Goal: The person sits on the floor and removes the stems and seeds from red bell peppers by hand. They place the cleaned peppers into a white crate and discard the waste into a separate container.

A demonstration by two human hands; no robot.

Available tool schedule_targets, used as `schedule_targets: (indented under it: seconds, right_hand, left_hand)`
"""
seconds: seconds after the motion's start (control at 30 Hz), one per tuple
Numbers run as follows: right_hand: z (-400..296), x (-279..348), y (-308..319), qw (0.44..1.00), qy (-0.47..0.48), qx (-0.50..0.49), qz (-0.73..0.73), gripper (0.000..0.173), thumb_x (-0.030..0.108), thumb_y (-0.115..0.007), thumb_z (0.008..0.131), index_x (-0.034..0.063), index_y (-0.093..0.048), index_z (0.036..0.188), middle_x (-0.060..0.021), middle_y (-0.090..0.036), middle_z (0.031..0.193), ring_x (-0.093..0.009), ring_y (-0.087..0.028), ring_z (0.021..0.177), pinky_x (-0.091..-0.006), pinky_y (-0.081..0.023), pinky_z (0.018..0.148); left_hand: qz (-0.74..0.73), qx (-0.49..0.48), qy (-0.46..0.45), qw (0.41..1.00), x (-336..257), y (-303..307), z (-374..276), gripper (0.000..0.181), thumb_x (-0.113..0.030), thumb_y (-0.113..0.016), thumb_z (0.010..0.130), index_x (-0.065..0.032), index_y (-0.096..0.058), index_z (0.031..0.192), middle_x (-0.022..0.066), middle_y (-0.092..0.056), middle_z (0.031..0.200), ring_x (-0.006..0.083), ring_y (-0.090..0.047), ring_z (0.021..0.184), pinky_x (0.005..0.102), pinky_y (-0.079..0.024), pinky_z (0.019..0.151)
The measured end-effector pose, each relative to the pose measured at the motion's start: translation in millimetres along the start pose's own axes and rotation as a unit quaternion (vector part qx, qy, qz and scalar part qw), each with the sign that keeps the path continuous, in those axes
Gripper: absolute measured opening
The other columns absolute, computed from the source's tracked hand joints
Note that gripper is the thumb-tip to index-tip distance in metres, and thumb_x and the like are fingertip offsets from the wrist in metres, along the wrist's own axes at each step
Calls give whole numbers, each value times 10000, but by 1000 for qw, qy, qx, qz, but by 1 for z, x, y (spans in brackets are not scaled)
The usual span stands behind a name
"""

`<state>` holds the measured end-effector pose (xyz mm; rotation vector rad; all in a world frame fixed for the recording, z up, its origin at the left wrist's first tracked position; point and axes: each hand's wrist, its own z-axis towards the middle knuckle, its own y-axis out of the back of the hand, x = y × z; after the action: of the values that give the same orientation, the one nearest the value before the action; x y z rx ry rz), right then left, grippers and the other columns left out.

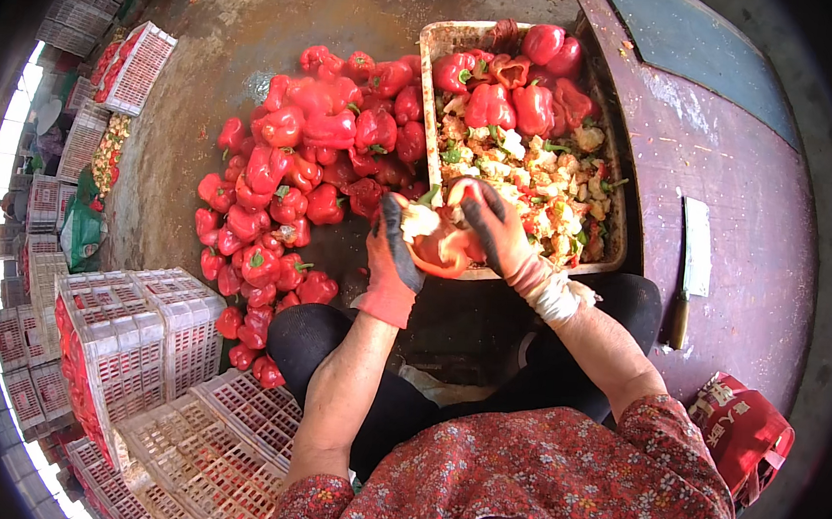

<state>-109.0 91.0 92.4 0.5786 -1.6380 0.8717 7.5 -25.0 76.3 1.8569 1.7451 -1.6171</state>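
Note:
In front of my knees, both hands wear orange-red gloves with dark fingers. My left hand [395, 262] grips a torn-open red bell pepper [447, 253] from its left side. A pale seed core [419, 221] with a green stem shows by the left thumb. My right hand [494, 225] holds the pepper's other side, its fingers curled over the top. Just beyond the hands is a dirty plastic crate [430, 94]. Pale pepper cores [538, 170] fill its near part, and whole and opened red peppers [490, 107] lie at its far end.
A heap of red bell peppers [280, 131] covers the floor left of the crate. White plastic crates [187, 323] stand at the lower left. On the purple board [739, 188] at right lies a cleaver [697, 246]. A red bag [744, 434] bearing writing sits nearby.

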Motion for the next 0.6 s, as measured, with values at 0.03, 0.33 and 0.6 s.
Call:
schedule_targets:
  seconds: [0.03, 0.33, 0.6]
  right_hand:
    - [4, -2, 1, 997, -34, -14, 69, 341, 170, -553, 963, 7, -534, 1263, -36, -589, 1099, -121, -540, 1007, -288, -450, 906]
    - [2, 43, 6, 947, 168, -118, -248, 250, 107, -609, 920, -11, -592, 1140, -118, -633, 995, -157, -602, 905, -310, -502, 796]
    - [-1, 17, 16, 962, -162, 83, 204, 384, 288, -565, 977, 44, -544, 1273, -2, -630, 945, -92, -604, 795, -260, -495, 631]
  left_hand:
    - [-32, 24, 14, 999, -3, -1, 0, 405, -455, -539, 974, -65, -587, 1073, 63, -631, 977, 180, -628, 870, 341, -542, 788]
    - [88, -38, -132, 987, -15, -7, -1, 282, -279, -598, 974, -26, -579, 1097, 40, -590, 1005, 154, -570, 907, 296, -486, 857]
    - [501, 122, -479, 710, -9, -23, -14, 532, -294, -734, 839, -13, -493, 1220, 177, -490, 1311, 356, -485, 1219, 447, -396, 1036]
